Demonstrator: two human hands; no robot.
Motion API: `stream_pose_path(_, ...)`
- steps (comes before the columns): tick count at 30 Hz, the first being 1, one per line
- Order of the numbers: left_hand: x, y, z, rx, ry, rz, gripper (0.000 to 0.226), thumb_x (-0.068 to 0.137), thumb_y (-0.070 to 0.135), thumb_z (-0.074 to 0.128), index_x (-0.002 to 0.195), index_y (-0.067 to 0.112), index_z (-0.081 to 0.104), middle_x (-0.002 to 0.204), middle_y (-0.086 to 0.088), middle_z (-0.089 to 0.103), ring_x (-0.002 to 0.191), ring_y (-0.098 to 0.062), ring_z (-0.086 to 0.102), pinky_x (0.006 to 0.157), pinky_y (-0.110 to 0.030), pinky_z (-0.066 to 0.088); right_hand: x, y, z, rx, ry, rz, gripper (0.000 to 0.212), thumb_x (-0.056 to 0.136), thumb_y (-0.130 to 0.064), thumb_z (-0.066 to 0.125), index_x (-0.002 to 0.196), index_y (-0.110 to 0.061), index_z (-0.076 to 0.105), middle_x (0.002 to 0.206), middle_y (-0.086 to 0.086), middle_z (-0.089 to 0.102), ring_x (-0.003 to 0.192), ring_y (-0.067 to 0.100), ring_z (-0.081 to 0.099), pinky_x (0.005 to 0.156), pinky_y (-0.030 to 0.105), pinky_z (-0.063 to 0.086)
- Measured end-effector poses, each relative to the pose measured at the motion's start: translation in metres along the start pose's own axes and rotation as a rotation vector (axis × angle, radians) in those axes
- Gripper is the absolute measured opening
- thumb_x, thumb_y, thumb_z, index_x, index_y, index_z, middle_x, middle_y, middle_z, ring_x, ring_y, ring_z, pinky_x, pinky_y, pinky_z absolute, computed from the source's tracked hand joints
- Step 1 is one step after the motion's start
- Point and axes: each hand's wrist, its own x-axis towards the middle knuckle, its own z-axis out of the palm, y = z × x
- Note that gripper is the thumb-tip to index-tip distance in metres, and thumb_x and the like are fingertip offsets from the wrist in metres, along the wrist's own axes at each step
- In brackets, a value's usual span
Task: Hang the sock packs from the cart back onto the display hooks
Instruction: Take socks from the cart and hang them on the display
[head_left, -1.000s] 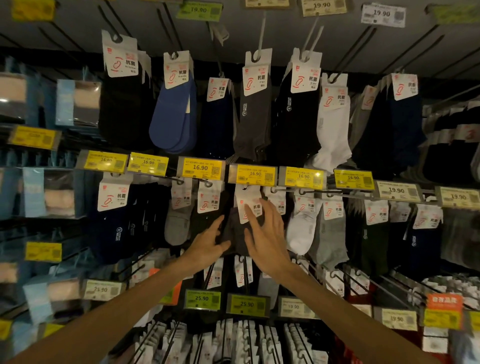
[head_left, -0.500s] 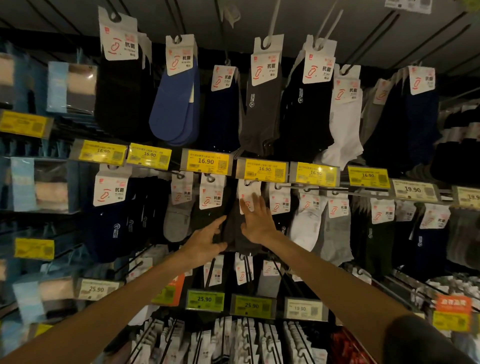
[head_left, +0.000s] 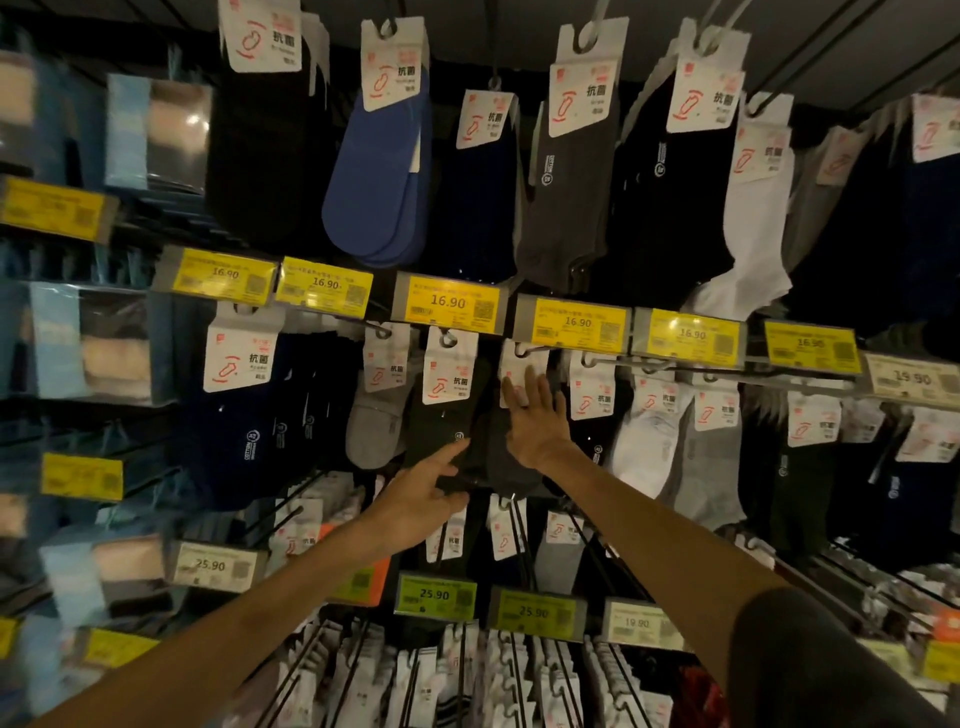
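A dark grey sock pack (head_left: 501, 457) hangs in the middle row from a display hook (head_left: 519, 352), just under a yellow 16.90 price tag (head_left: 571, 325). My right hand (head_left: 535, 423) lies flat on it, its straight fingers pointing up and pressing on the pack's white card (head_left: 524, 366). My left hand (head_left: 418, 501) reaches in from the lower left, index finger and thumb stretched out and touching the lower part of the dark socks. Neither hand grips a loose pack. The cart is out of view.
Sock packs fill the wall in rows on long black hooks. A dark pack with a white card (head_left: 449, 371) hangs directly to the left, a black one (head_left: 592, 395) to the right. White packs (head_left: 467, 675) jut out below my arms. Boxed goods (head_left: 93, 343) stand at left.
My right hand has slid up from the sock's lower part onto its card under the hook. My left hand has stayed at the sock's lower edge. The view has moved closer.
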Motion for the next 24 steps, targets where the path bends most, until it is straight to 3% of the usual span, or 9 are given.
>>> stream_pose_path(3, -0.008, -0.001, -0.002, -0.057, 0.036, -0.004, 0.055, 0.098, 0.014, 0.061, 0.147, 0.032, 0.043, 0.135, 0.000, 0.052, 0.103, -0.007, 0.060, 0.087, -0.016, 0.047, -0.020, -0.003, -0.006, 0.077, 0.040, -0.044, 0.078, 0.096, -0.027, 0.053, 0.157, -0.018, 0.005, 0.163, 0.017, -0.011, 0.150, 0.034, -0.011, 0.122, 0.050, 0.003)
stream_pose_path(5, -0.017, -0.001, -0.002, -0.064, 0.067, 0.008, 0.041, 0.099, 0.012, 0.060, 0.137, 0.027, 0.056, 0.130, -0.001, 0.058, 0.105, -0.010, 0.061, 0.091, -0.021, 0.048, -0.047, -0.008, -0.009, 0.225, 0.184, -0.101, 0.065, 0.095, -0.021, 0.053, 0.153, -0.010, 0.026, 0.161, 0.019, 0.009, 0.149, 0.034, 0.007, 0.121, 0.045, 0.013)
stream_pose_path(9, -0.045, 0.002, 0.009, -0.084, 0.107, 0.049, 0.025, 0.097, 0.005, 0.060, 0.106, 0.025, 0.070, 0.104, -0.002, 0.073, 0.087, -0.019, 0.072, 0.078, -0.033, 0.057, -0.128, -0.021, -0.005, 0.549, 0.392, -0.180, 0.034, 0.093, -0.007, 0.057, 0.126, 0.000, 0.060, 0.139, 0.018, 0.048, 0.135, 0.033, 0.041, 0.114, 0.027, 0.024)
stream_pose_path(12, -0.078, 0.002, 0.034, -0.129, 0.096, 0.048, 0.021, 0.097, 0.002, 0.059, 0.099, 0.020, 0.070, 0.099, -0.007, 0.074, 0.075, -0.008, 0.072, 0.064, -0.020, 0.057, -0.195, -0.029, 0.004, 0.686, 0.440, -0.228, 0.022, 0.091, -0.001, 0.056, 0.109, 0.002, 0.067, 0.120, 0.017, 0.059, 0.120, 0.034, 0.053, 0.104, 0.042, 0.044)
stream_pose_path(15, -0.128, -0.005, 0.069, -0.104, 0.066, 0.039, 0.018, 0.099, 0.006, 0.058, 0.105, 0.017, 0.071, 0.097, -0.004, 0.075, 0.071, -0.008, 0.069, 0.065, -0.019, 0.054, -0.264, -0.032, 0.025, 0.756, 0.428, -0.247, 0.020, 0.090, 0.001, 0.052, 0.101, 0.004, 0.068, 0.112, 0.018, 0.062, 0.112, 0.035, 0.055, 0.095, 0.042, 0.046)
stream_pose_path(18, -0.198, -0.028, 0.104, -0.069, -0.021, -0.016, 0.018, 0.098, 0.011, 0.060, 0.107, 0.019, 0.073, 0.092, 0.011, 0.072, 0.076, -0.002, 0.068, 0.069, -0.016, 0.052, -0.347, -0.031, 0.068, 0.834, 0.309, -0.178, 0.019, 0.092, 0.003, 0.052, 0.101, 0.003, 0.068, 0.110, 0.019, 0.062, 0.111, 0.035, 0.054, 0.096, 0.037, 0.042)
stream_pose_path(21, -0.264, -0.070, 0.147, -0.111, -0.068, -0.233, 0.019, 0.097, 0.004, 0.059, 0.110, 0.007, 0.072, 0.099, -0.011, 0.073, 0.077, -0.019, 0.069, 0.064, -0.012, 0.049, -0.435, -0.027, 0.126, 0.934, 0.050, -0.021, 0.019, 0.092, 0.002, 0.052, 0.100, 0.004, 0.069, 0.109, 0.019, 0.062, 0.111, 0.037, 0.056, 0.098, 0.038, 0.042)
stream_pose_path(24, -0.319, -0.111, 0.200, -0.080, -0.109, -0.501, 0.020, 0.097, -0.003, 0.056, 0.109, -0.001, 0.072, 0.097, -0.017, 0.072, 0.074, -0.022, 0.067, 0.061, -0.013, 0.047, -0.501, -0.022, 0.184, 0.922, -0.324, 0.123, 0.018, 0.092, 0.002, 0.053, 0.101, 0.006, 0.068, 0.107, 0.022, 0.064, 0.107, 0.040, 0.057, 0.096, 0.041, 0.043)
